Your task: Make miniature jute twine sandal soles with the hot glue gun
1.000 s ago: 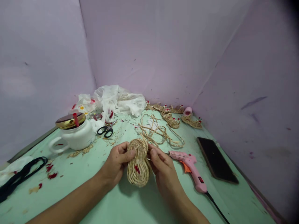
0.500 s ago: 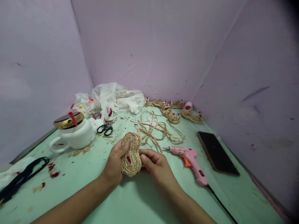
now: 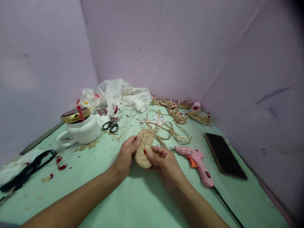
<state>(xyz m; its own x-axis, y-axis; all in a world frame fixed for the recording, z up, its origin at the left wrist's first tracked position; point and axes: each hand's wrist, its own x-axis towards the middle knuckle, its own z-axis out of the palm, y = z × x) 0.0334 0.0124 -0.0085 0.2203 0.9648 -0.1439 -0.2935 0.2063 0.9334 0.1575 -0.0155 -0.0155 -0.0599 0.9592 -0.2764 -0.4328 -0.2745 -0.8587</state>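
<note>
Holding the coiled straw piece (image 3: 143,146) left of the glue gun (image 3: 195,159), nearer to it than half a second ago; grasping the edge away from the gun with the left hand (image 3: 125,155), pinching the lower edge on the gun's side with the right hand (image 3: 166,162), thumb (image 3: 154,158) newly over the face beside the red patch (image 3: 145,151); probably just regripping

Craft workspace: glue gun (image 3: 195,153), scissors (image 3: 112,123)

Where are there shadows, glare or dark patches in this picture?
In the head view, a soft shadow lies on the green tabletop below the woven piece; a pale speck, possibly glare, shows on the phone; the picture's top-right corner fades to black.
</note>
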